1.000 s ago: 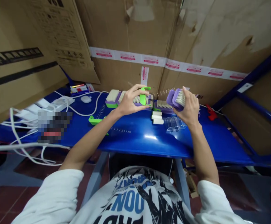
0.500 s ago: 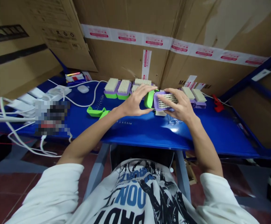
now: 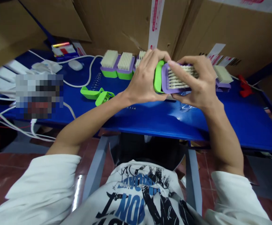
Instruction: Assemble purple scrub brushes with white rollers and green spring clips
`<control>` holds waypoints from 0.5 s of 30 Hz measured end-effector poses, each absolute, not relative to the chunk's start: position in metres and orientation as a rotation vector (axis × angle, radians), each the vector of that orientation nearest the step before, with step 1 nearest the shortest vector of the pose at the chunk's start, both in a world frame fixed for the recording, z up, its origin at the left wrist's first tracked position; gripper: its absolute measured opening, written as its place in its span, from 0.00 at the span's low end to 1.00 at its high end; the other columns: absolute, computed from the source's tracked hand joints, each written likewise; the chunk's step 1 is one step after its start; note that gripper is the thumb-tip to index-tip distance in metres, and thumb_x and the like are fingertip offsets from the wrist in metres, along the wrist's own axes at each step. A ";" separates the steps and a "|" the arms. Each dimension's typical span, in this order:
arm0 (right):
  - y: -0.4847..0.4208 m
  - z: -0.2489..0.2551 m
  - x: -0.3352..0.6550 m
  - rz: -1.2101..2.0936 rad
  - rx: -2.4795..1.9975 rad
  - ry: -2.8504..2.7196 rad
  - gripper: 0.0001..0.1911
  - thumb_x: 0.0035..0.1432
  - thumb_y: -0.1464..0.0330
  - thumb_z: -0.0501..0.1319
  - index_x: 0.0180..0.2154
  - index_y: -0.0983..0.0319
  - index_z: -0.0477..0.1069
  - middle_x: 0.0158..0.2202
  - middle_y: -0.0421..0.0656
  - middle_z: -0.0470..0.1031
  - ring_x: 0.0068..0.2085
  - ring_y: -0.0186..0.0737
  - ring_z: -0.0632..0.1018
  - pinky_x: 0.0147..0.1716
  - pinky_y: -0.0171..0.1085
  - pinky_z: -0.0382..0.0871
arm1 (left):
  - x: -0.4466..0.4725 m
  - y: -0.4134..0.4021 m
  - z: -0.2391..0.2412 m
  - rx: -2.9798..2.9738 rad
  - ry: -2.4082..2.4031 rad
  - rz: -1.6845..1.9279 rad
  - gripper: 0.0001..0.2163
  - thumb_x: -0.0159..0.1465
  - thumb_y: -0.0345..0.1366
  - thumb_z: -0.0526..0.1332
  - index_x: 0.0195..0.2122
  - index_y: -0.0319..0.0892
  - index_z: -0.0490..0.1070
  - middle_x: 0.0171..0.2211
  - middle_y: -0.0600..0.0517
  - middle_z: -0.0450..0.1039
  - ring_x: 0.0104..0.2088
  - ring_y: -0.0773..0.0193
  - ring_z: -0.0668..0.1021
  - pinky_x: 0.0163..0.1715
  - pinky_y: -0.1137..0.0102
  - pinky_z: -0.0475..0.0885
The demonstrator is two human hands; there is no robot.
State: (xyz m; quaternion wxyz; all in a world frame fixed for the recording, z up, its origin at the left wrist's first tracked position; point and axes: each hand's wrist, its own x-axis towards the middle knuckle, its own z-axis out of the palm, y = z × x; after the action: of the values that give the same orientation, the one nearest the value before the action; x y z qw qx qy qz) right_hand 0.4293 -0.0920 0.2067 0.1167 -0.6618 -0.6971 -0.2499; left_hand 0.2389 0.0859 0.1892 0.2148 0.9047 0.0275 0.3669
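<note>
The purple brush [image 3: 177,82] is being held up off the worktop [image 3: 232,115], bristles facing the camera, with the green shell [image 3: 158,76] pressing against its left end. A second ago the two parts were well apart, one in each hand. Half a second ago they were meeting low over the worktop. Now they are touching and being lifted closer to the camera, so the work seems to be passing from bringing the parts together to seating one in the other. Fingers are covering the joint, so the shell may or may not be fully on.

The left hand [image 3: 145,79] is closing its grip around the green shell. The right hand [image 3: 197,86] is wrapping its grip around the purple brush, thumb lying across the bristles.

Directly beneath the hands, clear plastic pieces [image 3: 187,107] are lying on the worktop. To the left, loose green shells [image 3: 97,93] are resting near a white cable [image 3: 89,73]. Finished brushes [image 3: 117,64] are standing in a row at the back, and another brush [image 3: 222,76] is sitting just right of the hands. Cardboard boxes [image 3: 117,22] are leaning behind everything.
</note>
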 end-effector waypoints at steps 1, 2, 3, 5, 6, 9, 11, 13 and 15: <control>-0.093 0.206 0.430 -0.775 -1.890 -2.031 0.44 0.75 0.36 0.60 0.83 0.43 0.62 0.75 0.47 0.71 0.70 0.67 0.76 0.71 0.65 0.71 | 0.238 0.084 0.191 2.511 0.085 1.010 0.36 0.61 0.57 0.77 0.64 0.49 0.68 0.66 0.41 0.73 0.72 0.30 0.75 0.75 0.31 0.70; -0.092 0.205 0.431 -0.805 -1.849 -2.024 0.45 0.75 0.36 0.60 0.83 0.44 0.62 0.74 0.47 0.72 0.69 0.68 0.76 0.70 0.66 0.71 | 0.237 0.082 0.193 2.517 0.083 1.012 0.36 0.61 0.56 0.77 0.65 0.50 0.68 0.66 0.41 0.73 0.73 0.30 0.74 0.77 0.32 0.69; -0.092 0.204 0.432 -0.828 -1.815 -2.015 0.45 0.75 0.37 0.60 0.84 0.44 0.61 0.74 0.47 0.72 0.68 0.68 0.77 0.69 0.66 0.71 | 0.237 0.082 0.194 2.530 0.076 1.020 0.36 0.61 0.55 0.77 0.66 0.50 0.68 0.66 0.42 0.74 0.74 0.31 0.74 0.78 0.33 0.69; -0.089 0.201 0.434 -0.860 -1.789 -1.998 0.45 0.75 0.41 0.62 0.85 0.45 0.59 0.72 0.48 0.72 0.67 0.69 0.77 0.68 0.66 0.72 | 0.238 0.081 0.196 2.566 0.054 1.040 0.36 0.62 0.52 0.76 0.68 0.48 0.67 0.67 0.42 0.75 0.73 0.35 0.75 0.79 0.38 0.69; -0.088 0.199 0.434 -0.870 -1.789 -1.990 0.45 0.75 0.43 0.63 0.85 0.45 0.58 0.72 0.48 0.72 0.67 0.69 0.77 0.68 0.66 0.72 | 0.238 0.081 0.196 2.584 0.040 1.038 0.37 0.63 0.50 0.75 0.70 0.48 0.67 0.69 0.42 0.75 0.74 0.37 0.75 0.81 0.41 0.69; -0.085 0.196 0.430 -0.825 -1.785 -1.965 0.47 0.74 0.46 0.66 0.85 0.46 0.56 0.71 0.50 0.71 0.67 0.72 0.77 0.69 0.68 0.70 | 0.243 0.080 0.193 2.626 0.014 0.981 0.42 0.64 0.44 0.73 0.78 0.46 0.61 0.78 0.43 0.68 0.81 0.41 0.69 0.85 0.45 0.62; -0.085 0.195 0.425 -0.766 -1.770 -1.934 0.48 0.74 0.48 0.67 0.86 0.48 0.55 0.72 0.52 0.69 0.69 0.73 0.75 0.71 0.68 0.70 | 0.247 0.081 0.189 2.638 0.016 0.934 0.45 0.64 0.41 0.72 0.81 0.45 0.57 0.83 0.43 0.60 0.86 0.39 0.60 0.86 0.42 0.59; -0.084 0.197 0.419 -0.770 -1.755 -1.912 0.46 0.75 0.50 0.67 0.86 0.48 0.55 0.72 0.54 0.68 0.71 0.73 0.74 0.71 0.66 0.72 | 0.250 0.083 0.185 2.629 0.031 0.907 0.47 0.64 0.41 0.73 0.82 0.46 0.57 0.85 0.43 0.57 0.87 0.34 0.55 0.85 0.37 0.59; -0.084 0.199 0.414 -0.795 -1.781 -1.923 0.42 0.77 0.53 0.64 0.85 0.46 0.56 0.73 0.54 0.66 0.73 0.72 0.73 0.71 0.65 0.74 | 0.252 0.087 0.182 2.602 0.044 0.901 0.47 0.65 0.43 0.73 0.83 0.47 0.57 0.85 0.44 0.57 0.86 0.30 0.57 0.83 0.33 0.62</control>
State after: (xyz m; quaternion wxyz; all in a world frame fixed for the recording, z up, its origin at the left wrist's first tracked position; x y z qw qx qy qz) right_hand 0.4142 -0.0839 0.1992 0.1998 -0.6371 -0.6879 -0.2845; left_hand 0.2517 0.0868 0.1821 0.1926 0.9271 0.0156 0.3211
